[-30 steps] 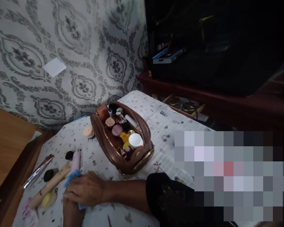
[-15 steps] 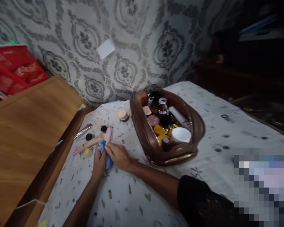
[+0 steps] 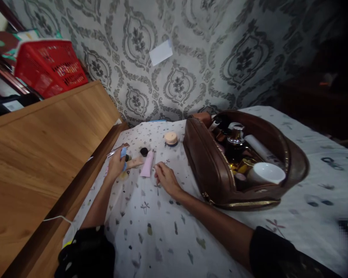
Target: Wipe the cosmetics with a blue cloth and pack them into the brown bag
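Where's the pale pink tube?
Head view, just left of centre: the pale pink tube lies on white patterned fabric, between the left hand and right hand.

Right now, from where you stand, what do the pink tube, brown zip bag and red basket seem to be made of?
Pink tube: probably soft plastic, satin, judging by its wide, flattened end.
Brown zip bag: leather or imitation leather; its smooth, softly shining panels fit either.
Red basket: likely hard plastic, from its stiff, bright walls.
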{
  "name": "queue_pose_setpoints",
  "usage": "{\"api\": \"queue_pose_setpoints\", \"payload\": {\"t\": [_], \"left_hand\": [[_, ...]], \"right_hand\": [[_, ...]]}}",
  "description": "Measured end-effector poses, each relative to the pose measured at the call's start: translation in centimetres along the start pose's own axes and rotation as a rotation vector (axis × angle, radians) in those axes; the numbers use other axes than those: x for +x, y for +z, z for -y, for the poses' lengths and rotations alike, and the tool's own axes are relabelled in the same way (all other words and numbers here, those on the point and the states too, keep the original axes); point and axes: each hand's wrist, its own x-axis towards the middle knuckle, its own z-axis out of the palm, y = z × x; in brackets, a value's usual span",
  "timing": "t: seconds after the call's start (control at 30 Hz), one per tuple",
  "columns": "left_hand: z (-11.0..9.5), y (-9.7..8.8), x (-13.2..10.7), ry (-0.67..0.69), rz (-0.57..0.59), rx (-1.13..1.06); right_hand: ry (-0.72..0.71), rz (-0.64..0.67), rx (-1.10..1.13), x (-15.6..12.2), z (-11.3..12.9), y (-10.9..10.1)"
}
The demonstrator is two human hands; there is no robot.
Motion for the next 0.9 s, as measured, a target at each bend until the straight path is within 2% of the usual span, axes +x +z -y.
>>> {"api": "queue_pose_setpoints", "payload": {"t": [0.1, 0.2, 0.37, 0.53, 0.63, 0.77, 0.9], "left_hand": [[-0.2, 1.2, 1.3, 0.022, 0.043, -0.011], [-2.0, 3.0, 1.8, 0.062, 0.092, -0.022], [-6.8, 5.9, 3.0, 0.172, 0.17, -0.072], [-11.8, 8.1, 5.9, 0.287, 0.233, -0.139], [-13.9, 9.4, 7.5, 0.343, 0.292, -0.125], [-15.2, 10.8, 8.4, 0.315, 0.377, -0.069], [-14.9, 11.1, 8.2, 0.3, 0.358, -0.084]], "right_hand": [[0.004, 0.0, 0.014, 0.0, 0.0, 0.0], [0.009, -0.002, 0.024, 0.0, 0.0, 0.0], [0.012, -0.001, 0.03, 0.0, -0.1, 0.1], [0.024, -0.012, 0.038, 0.2, -0.4, 0.1], [0.036, -0.007, 0.056, 0.1, -0.4, 0.0], [0.054, -0.027, 0.082, -0.1, -0.3, 0.1], [0.092, -0.105, 0.135, 0.4, -0.7, 0.3]]}}
